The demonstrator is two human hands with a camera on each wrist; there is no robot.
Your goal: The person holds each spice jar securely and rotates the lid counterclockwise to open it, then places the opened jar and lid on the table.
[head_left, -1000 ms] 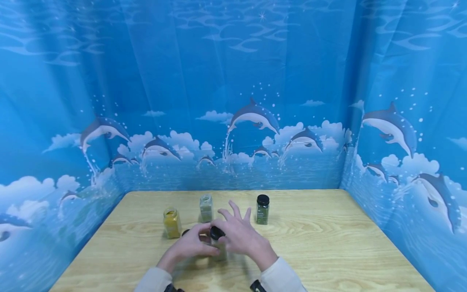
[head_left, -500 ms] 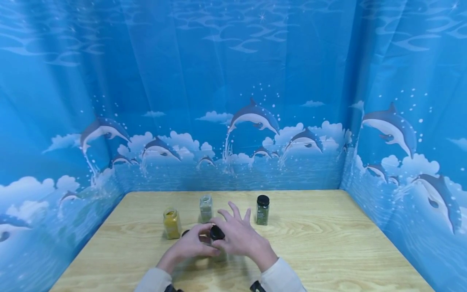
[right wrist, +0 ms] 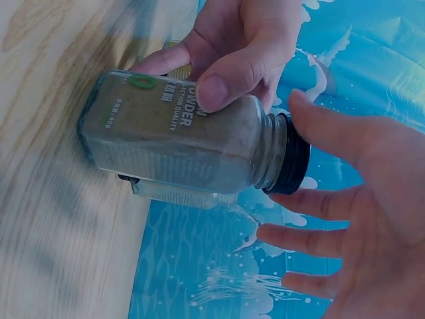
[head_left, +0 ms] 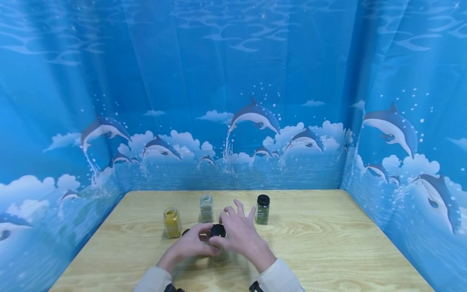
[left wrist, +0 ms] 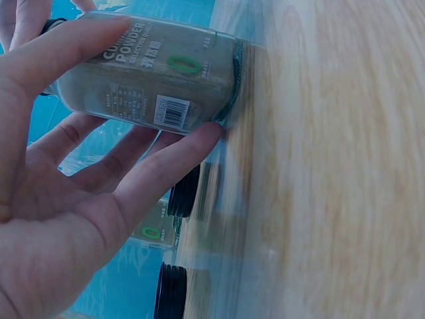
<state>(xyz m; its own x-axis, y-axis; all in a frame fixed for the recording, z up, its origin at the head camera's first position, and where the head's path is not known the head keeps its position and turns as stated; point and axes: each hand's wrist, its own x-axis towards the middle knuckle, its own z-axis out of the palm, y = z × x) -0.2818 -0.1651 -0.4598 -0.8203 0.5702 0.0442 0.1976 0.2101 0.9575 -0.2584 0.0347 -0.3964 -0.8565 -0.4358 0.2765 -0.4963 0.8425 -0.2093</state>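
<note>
My left hand (head_left: 195, 243) holds a square glass jar of cumin powder (left wrist: 153, 73) round its body, thumb on the label side and fingers on the opposite side. The jar stands upright at the near middle of the table. A black lid (right wrist: 295, 156) sits on its mouth, with the glass threads showing below. My right hand (head_left: 242, 237) has thumb and index finger at opposite edges of this lid; its other fingers (right wrist: 305, 239) are spread away from the jar. In the head view my hands hide most of the jar.
Behind my hands stand two lidless jars, one of yellow powder (head_left: 172, 223) and one of pale grey-green powder (head_left: 206, 209). A black-lidded jar of green flakes (head_left: 262, 210) stands to the right. Two loose black lids (left wrist: 186, 193) lie on the wooden table (head_left: 328, 243). A dolphin-print curtain (head_left: 233, 81) surrounds it.
My right hand has shifted slightly and its fingers have moved round the lid, so more of the lid's top shows. My left hand and the jar have stayed in place.
</note>
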